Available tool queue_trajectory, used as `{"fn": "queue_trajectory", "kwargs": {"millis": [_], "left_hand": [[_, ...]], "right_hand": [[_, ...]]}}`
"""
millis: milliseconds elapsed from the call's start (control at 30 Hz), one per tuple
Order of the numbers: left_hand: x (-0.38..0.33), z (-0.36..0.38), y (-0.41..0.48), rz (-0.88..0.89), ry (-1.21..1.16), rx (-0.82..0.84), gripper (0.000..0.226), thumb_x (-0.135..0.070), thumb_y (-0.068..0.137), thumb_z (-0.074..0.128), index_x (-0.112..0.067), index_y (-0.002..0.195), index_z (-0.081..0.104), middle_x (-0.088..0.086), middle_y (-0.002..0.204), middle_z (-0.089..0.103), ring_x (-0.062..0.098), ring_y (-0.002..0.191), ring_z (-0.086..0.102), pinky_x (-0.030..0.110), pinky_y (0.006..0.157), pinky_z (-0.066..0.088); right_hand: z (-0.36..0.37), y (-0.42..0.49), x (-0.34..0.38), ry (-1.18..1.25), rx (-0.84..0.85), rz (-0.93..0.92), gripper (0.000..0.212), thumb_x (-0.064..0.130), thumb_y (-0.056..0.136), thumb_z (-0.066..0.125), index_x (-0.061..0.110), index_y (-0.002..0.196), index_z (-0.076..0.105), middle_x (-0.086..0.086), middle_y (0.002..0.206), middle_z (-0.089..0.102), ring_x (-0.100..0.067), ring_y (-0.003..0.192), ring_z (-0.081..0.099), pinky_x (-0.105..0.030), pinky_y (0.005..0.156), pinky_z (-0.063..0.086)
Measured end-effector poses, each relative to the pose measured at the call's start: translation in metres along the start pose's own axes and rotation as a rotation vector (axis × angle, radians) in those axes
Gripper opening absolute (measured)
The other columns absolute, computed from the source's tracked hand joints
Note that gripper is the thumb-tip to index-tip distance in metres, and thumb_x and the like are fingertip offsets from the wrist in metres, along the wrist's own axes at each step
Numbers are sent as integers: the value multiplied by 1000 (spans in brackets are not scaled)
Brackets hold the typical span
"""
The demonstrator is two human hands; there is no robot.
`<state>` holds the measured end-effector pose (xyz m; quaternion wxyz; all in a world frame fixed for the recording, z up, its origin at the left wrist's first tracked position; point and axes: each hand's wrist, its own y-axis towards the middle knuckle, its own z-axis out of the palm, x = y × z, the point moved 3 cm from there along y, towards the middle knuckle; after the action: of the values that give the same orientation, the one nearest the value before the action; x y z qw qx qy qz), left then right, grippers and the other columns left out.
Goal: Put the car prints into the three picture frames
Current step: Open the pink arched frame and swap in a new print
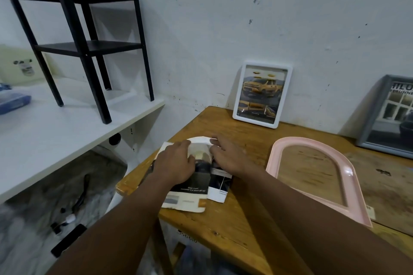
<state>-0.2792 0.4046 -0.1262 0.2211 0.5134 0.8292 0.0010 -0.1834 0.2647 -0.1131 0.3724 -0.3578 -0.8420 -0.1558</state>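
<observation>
Cut-off "HILU" across the top of the print in the grey frame [366, 118], other print too blurred to read

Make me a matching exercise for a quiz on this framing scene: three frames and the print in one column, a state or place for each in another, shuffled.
Things:
1. white frame
2. pink arched frame
3. grey frame
4. car print

States:
A. lying flat, no print in it
B. under both hands at the table's left edge
C. leaning on the wall, yellow truck inside
D. leaning at the far right, partly out of view

Pairs: 1-C, 2-A, 3-D, 4-B
</observation>
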Motion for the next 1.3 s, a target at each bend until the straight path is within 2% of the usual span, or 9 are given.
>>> {"fn": "queue_trajectory", "kwargs": {"millis": [167,367,533,667,733,800,1100,1200,1300], "left_hand": [[2,5,-4,6,113,-7,54,-38,99,54,-25,150,40,2,152,49,23,134,48,43,113,41],[-14,12,2,42,-34,70,64,-19,96,59,-23,155,34,5,155,45,24,139,45,42,116,37],[-16,20,-4,30,-5,-11,59,-25,98,58,-22,153,37,4,154,46,23,138,46,41,116,35],[-15,22,-3,31,-14,1,55,-29,97,59,-25,149,40,3,149,52,23,132,51,44,114,41],[-16,21,-1,45,-39,12,54,-29,96,61,-26,146,43,1,145,55,22,127,56,44,109,46],[-21,19,1,55,-68,36,58,-24,95,63,-26,148,40,2,147,53,23,128,55,43,108,47],[-63,9,17,115,-90,100,59,-25,94,62,-23,149,40,6,149,47,28,132,48,45,107,46],[-106,8,18,208,-181,109,54,-24,97,60,-23,148,42,5,146,50,25,129,50,41,103,48],[-151,17,13,285,-320,201,48,-24,100,57,-27,146,43,2,142,52,21,124,54,37,92,54]], "right_hand": [[-3,-6,-21,-375,-72,-2,62,39,99,46,28,154,20,-4,160,32,-26,148,26,-55,119,11],[-1,-5,-25,-495,-139,32,68,48,99,42,25,156,11,-6,164,20,-27,153,3,-63,116,5],[-1,-6,-15,-514,-171,3,68,41,97,53,25,154,19,-6,157,36,-28,149,23,-63,116,11],[-2,-9,-5,-404,-249,-9,72,30,90,68,30,148,25,-5,143,53,-29,130,49,-56,112,30],[-4,-12,2,-245,-311,-53,75,18,88,72,30,147,28,-5,139,55,-25,119,57,-46,99,50],[-14,-13,6,-122,-391,-73,75,7,86,71,29,146,32,-6,138,55,-23,115,59,-38,87,57],[-127,-30,-32,-145,-558,-51,60,-1,86,66,24,136,44,-7,133,52,-17,105,53,-20,70,48],[-167,-46,-60,-196,-578,27,59,3,86,66,24,136,44,-11,129,52,-20,101,52,-31,77,51],[-193,-67,-92,-188,-562,138,57,3,86,66,22,136,45,-12,131,48,-22,98,55,-28,72,51]]}}
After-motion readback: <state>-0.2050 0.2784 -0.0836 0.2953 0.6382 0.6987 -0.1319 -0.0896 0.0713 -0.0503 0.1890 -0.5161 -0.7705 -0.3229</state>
